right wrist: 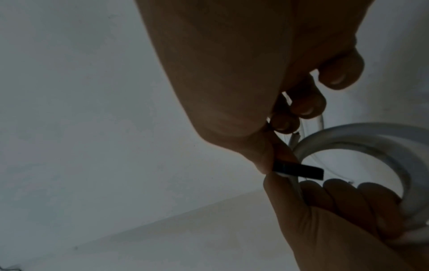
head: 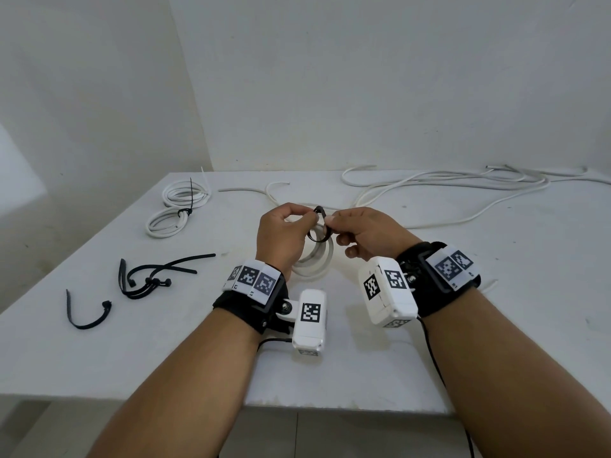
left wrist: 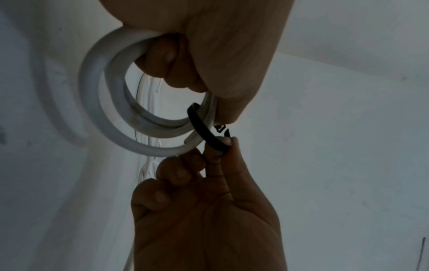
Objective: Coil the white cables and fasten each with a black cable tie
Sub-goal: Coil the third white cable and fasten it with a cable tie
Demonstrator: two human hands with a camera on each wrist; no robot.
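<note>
A coiled white cable hangs between both hands above the table's middle. My left hand curls its fingers through the coil and its thumb and forefinger meet at one end of the black cable tie. The tie loops around the coil's strands. My right hand pinches the tie's strap between thumb and forefinger, its other fingers curled. In the right wrist view the left hand grips the coil. Whether the tie's end is threaded is hidden.
Two tied white coils lie at the back left. Spare black ties lie at the left front. Loose white cables sprawl across the back right. The white table ends close to my forearms.
</note>
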